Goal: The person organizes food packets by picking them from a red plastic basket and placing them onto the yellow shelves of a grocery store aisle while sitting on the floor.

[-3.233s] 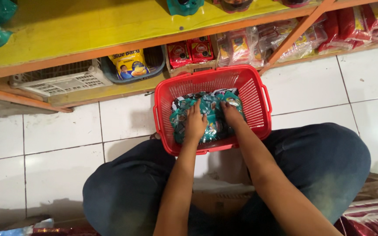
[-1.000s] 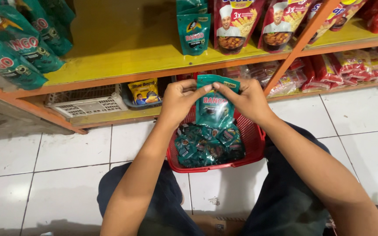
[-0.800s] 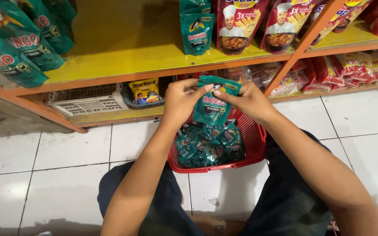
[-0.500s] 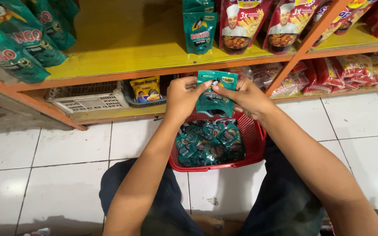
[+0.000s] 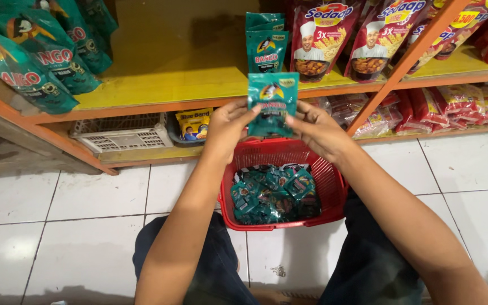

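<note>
While held up above the red plastic basket (image 5: 334,186), small teal sachet (image 5: 273,103) upright, front face toward the camera, level with the front edge of the yellow shelf (image 5: 159,85). Left hand (image 5: 227,125) closed on the sachet's left edge, thumb in front, fingers curled behind. Right hand (image 5: 318,131) closed on the right edge in the same pinch, so both hands grip the one sachet between them. Forearms rising from either side of the basket, knees in dark jeans (image 5: 368,265) flanking it on the white tiled floor (image 5: 57,214).

Inside the basket, a heap of matching teal sachets (image 5: 272,195), jumbled and overlapping, filling the bottom. Directly behind the raised sachet, standing teal sachets (image 5: 265,42) of the same kind on the shelf, upright near its front edge. Just to their right, red noodle-seasoning pouches (image 5: 323,34) leaning in a row, bounded by an orange diagonal shelf post (image 5: 402,62). At far left of the shelf, larger teal refill pouches (image 5: 29,56) tilted and stacked. On the lower level, a white wire basket (image 5: 121,133), beside it a yellow margarine sachet (image 5: 193,124) in a dark tray, and to the right more red packets (image 5: 453,104).
</note>
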